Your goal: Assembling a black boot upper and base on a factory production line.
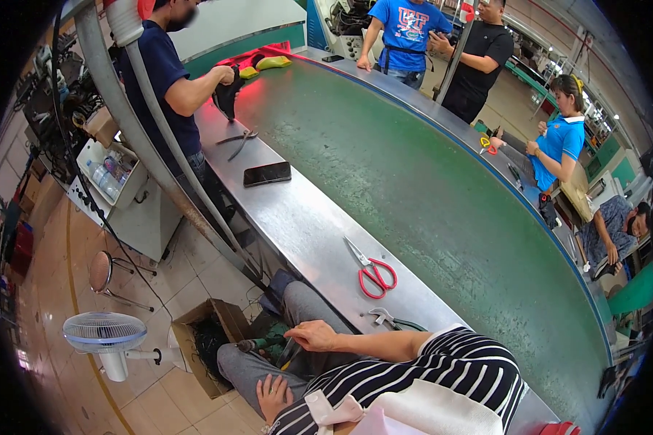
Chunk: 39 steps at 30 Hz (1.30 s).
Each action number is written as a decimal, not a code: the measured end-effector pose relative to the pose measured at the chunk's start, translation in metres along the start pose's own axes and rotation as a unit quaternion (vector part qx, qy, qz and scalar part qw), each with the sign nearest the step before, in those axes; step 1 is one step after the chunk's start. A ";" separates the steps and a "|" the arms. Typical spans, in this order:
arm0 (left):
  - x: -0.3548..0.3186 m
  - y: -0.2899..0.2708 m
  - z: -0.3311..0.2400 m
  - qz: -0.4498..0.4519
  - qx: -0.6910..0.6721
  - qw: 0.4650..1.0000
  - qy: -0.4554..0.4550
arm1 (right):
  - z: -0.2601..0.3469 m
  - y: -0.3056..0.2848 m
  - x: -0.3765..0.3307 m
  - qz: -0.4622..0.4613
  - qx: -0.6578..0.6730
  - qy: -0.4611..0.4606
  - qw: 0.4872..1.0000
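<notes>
I sit beside a steel bench [305,225] in grey trousers and a striped top. My right hand [313,336] reaches over my lap with its fingers curled around a dark tool with a green grip [263,344] that points left. Flat on my thigh lies my left hand [272,396], fingers spread and holding nothing. On the bench just above my right arm are metal pliers [384,317] and red-handled scissors [376,274].
A green conveyor belt [413,188] runs past the bench. A black phone [267,173] and another pair of pliers [238,141] lie farther along, where a person in dark blue holds a black shoe part [227,94]. Three other people stand across the belt. A fan [105,333], a cardboard box [210,341] and a stool [100,272] are on the floor.
</notes>
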<state>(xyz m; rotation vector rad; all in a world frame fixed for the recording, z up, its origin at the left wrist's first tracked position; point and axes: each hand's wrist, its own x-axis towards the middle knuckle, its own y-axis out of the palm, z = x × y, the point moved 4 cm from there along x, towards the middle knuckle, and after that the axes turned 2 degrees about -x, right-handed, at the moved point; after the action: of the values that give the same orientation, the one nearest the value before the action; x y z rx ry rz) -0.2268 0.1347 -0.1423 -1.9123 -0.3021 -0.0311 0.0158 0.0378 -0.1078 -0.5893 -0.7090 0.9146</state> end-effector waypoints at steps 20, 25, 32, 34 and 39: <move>0.001 0.003 0.002 -0.010 0.004 1.000 -0.001 | -0.002 0.000 0.000 0.004 0.001 0.004 1.000; 0.003 0.000 0.000 -0.012 0.006 1.000 -0.001 | -0.001 -0.001 0.000 0.003 0.001 0.004 1.000; 0.009 -0.009 -0.006 -0.025 -0.009 1.000 0.006 | 0.000 -0.004 0.000 0.006 0.001 0.008 1.000; 0.010 -0.009 -0.007 -0.025 -0.010 1.000 0.008 | -0.003 -0.003 -0.001 0.036 -0.005 -0.001 0.999; 0.008 -0.009 -0.006 -0.027 -0.009 1.000 0.009 | -0.005 0.004 -0.001 0.031 0.009 -0.009 0.999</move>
<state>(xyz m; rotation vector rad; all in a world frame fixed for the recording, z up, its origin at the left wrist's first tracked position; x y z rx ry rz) -0.2202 0.1336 -0.1308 -1.9201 -0.3433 -0.0869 0.0175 0.0385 -0.1145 -0.5904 -0.7009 0.9842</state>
